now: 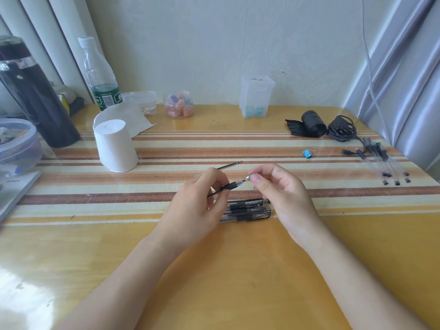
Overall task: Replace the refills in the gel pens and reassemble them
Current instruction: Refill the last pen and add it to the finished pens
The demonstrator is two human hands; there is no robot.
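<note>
My left hand (202,203) grips a gel pen barrel (232,186) with a black rubber grip, held slanted above the table. My right hand (276,186) pinches the small metal tip cone (249,177) at the barrel's front end. Below both hands several capped black gel pens (247,209) lie bundled on the table. A loose black refill (229,165) lies beyond my left hand. Several clear refills with black end caps (385,160) lie at the far right.
A toilet paper roll (115,146) stands left of centre. A black flask (35,98), water bottle (101,75) and plastic tubs (178,104) line the back. A blue binder clip (307,153), black roll (313,125) and charger cable (341,128) lie at the right.
</note>
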